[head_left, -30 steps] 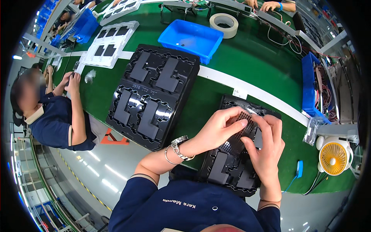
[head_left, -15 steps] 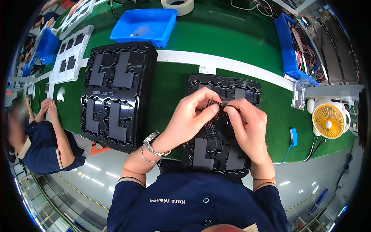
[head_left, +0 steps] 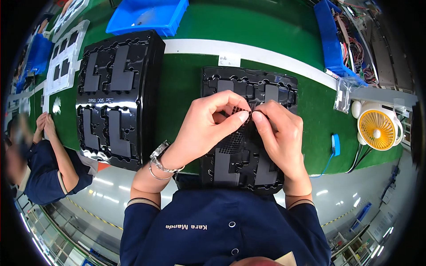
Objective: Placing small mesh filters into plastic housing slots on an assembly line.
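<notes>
My left hand (head_left: 206, 119) pinches a thin black grid sheet (head_left: 233, 141) between thumb and forefinger. The sheet is full of small square holes and hangs down below my fingers. Meeting it at the upper corner, my right hand (head_left: 282, 135) has its thumb and forefinger closed together; whatever tiny thing they may grip is hidden. Both hands are over a black plastic tray (head_left: 242, 72). Dark grey L-shaped pieces (head_left: 226, 170) sit in the tray's recesses, partly covered by my hands.
To the left stands a taller black tray stack (head_left: 153, 84) with similar L-shaped pieces. Behind it is a blue bin (head_left: 171, 30). At right are a cable-filled blue bin (head_left: 330, 48), a white-and-yellow fan (head_left: 377, 128) and a blue clip-like item (head_left: 335, 145). A co-worker (head_left: 53, 168) sits at left.
The view has shifted, so the trays and bins appear higher and farther left. My hands stay together at the sheet's upper corner, and the sheet now hangs at a steeper, narrower angle.
</notes>
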`<state>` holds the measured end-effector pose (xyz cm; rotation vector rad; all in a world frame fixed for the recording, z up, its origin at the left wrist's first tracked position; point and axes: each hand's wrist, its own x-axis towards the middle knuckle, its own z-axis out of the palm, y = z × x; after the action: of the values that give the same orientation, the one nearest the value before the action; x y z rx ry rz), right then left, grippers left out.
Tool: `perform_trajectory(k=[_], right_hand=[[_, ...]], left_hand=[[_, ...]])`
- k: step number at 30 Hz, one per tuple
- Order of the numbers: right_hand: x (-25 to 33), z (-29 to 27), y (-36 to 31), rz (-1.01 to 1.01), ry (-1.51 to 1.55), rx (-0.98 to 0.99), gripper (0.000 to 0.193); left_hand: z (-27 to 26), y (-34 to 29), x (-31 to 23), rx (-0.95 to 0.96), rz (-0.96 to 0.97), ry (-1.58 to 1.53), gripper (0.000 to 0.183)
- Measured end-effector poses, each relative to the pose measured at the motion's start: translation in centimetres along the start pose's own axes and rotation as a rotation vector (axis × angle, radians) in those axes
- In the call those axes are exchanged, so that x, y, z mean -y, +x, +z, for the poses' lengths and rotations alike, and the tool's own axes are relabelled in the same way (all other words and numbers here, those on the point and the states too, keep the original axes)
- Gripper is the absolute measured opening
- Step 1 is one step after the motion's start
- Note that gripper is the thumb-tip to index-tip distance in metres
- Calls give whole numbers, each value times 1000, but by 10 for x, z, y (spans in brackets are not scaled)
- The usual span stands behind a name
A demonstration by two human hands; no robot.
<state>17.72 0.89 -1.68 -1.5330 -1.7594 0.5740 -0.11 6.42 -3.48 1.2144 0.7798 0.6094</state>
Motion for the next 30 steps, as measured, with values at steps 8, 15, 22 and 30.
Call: perform_trajectory(k=[8, 15, 22, 30], right_hand=[[-2, -1, 1, -36, 8, 36, 6], [-1, -4, 1, -3, -6, 51, 7], [1, -7, -4, 16, 68, 126, 7], [1, -6, -4, 96, 38, 240, 9]], left_hand=[[0, -2, -2, 13, 22, 27, 9], [1, 0, -3, 23, 99, 146, 8], [1, 0, 1, 47, 163, 355, 12], [-1, 0, 4, 51, 244, 538, 15]])
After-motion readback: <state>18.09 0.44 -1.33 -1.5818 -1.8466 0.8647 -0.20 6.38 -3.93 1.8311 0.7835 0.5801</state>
